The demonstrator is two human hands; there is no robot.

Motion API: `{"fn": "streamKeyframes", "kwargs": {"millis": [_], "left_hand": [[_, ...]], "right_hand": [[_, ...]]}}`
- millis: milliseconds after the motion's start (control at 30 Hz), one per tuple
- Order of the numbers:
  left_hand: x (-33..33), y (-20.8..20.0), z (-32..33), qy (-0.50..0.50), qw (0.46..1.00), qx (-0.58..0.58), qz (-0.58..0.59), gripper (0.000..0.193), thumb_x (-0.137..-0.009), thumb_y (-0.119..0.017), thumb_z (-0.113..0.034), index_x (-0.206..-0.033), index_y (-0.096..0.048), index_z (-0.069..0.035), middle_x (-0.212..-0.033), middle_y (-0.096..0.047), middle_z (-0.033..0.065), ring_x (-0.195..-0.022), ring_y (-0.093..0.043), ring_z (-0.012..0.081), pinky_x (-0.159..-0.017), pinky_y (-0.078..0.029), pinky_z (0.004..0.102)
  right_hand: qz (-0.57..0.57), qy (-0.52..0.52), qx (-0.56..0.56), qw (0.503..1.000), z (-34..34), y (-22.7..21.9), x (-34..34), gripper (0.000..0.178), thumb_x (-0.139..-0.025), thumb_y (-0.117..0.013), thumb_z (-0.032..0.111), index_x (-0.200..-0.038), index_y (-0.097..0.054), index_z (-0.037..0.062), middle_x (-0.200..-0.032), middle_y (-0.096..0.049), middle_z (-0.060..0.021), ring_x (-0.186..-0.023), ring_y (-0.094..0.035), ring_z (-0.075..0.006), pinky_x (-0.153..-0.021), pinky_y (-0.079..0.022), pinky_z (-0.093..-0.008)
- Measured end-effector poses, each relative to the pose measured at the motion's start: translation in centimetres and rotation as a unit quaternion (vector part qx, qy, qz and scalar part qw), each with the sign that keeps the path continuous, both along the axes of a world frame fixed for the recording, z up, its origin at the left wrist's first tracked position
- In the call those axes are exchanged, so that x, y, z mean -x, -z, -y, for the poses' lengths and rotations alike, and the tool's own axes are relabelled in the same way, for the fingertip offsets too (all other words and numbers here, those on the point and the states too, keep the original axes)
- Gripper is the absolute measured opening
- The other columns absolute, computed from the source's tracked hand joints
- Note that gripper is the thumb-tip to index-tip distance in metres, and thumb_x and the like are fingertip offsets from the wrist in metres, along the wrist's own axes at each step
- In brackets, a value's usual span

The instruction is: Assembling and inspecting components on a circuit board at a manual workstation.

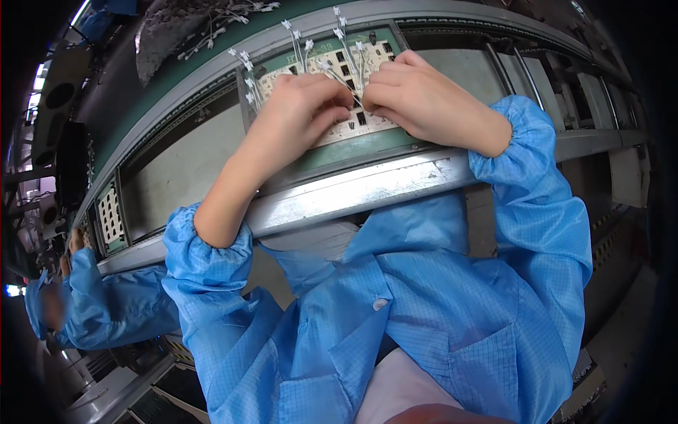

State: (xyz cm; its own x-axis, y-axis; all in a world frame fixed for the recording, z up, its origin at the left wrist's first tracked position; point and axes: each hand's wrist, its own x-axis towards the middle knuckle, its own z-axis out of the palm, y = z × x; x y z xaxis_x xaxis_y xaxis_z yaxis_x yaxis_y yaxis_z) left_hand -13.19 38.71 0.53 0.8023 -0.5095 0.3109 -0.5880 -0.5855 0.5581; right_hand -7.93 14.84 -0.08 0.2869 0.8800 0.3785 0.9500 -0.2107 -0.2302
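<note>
Both hands work over a pale circuit board (346, 131) with dark rectangular parts, set in a green carrier (353, 150). My left hand (300, 113) is closed over the board's left middle, its fingers curled and its fingertips partly hidden. My right hand (420, 99) pinches beside it, thumb and index finger close to the board. A thin white wire (344, 83) with a small white connector runs down between the hands to the right fingertips. More white wires (295, 49) with connectors stick up from the board's far side and left edge.
A metal rail (367, 187) runs along the near side of the conveyor line. Loose wires (219, 25) lie on the green surface at the far left, beside a grey bag-like heap (166, 39). Another board (111, 215) sits further left, near a co-worker in blue (127, 304).
</note>
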Motion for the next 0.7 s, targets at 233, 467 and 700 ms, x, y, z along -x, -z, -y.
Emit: {"fn": "streamKeyframes", "kwargs": {"millis": [233, 467, 700], "left_hand": [[0.1, -3.4, 0.3, -0.041, 0.981, 0.027, 0.186, 0.013, -0.081, -0.081, -0.009, -0.093, -0.076, -0.01, -0.082, -0.065, 0.0066, -0.071, -0.063, 0.0251, -0.063, -0.05, 0.0343], [1.5, -5.0, -0.2, -0.051, 0.954, -0.137, 0.262, 0.014, -0.081, -0.078, -0.015, -0.094, -0.076, -0.02, -0.077, -0.063, -0.0019, -0.065, -0.058, 0.0193, -0.067, -0.046, 0.0326], [2.6, -4.2, -0.5, -0.077, 0.964, -0.15, 0.207, 0.018, -0.08, -0.077, -0.011, -0.097, -0.076, -0.018, -0.077, -0.066, 0.0015, -0.069, -0.064, 0.0231, -0.065, -0.05, 0.0333]], "right_hand": [[0.027, 0.004, -0.049, 0.998, 1.0, 0.3, 0.8, 0.008, -0.09, -0.068, 0.008, -0.097, -0.063, 0.0076, -0.092, -0.063, -0.0055, -0.091, -0.06, -0.024, -0.089, -0.042, -0.0368], [0.041, 0.094, -0.086, 0.991, 2.3, -1.2, 3.3, 0.007, -0.091, -0.069, 0.009, -0.096, -0.065, 0.0059, -0.091, -0.063, -0.0066, -0.091, -0.062, -0.0248, -0.087, -0.043, -0.037], [-0.054, 0.102, -0.024, 0.993, 0.7, -0.1, 2.6, 0.007, -0.093, -0.067, 0.012, -0.096, -0.066, 0.0057, -0.092, -0.066, -0.0066, -0.092, -0.063, -0.0251, -0.088, -0.043, -0.0377]]}}
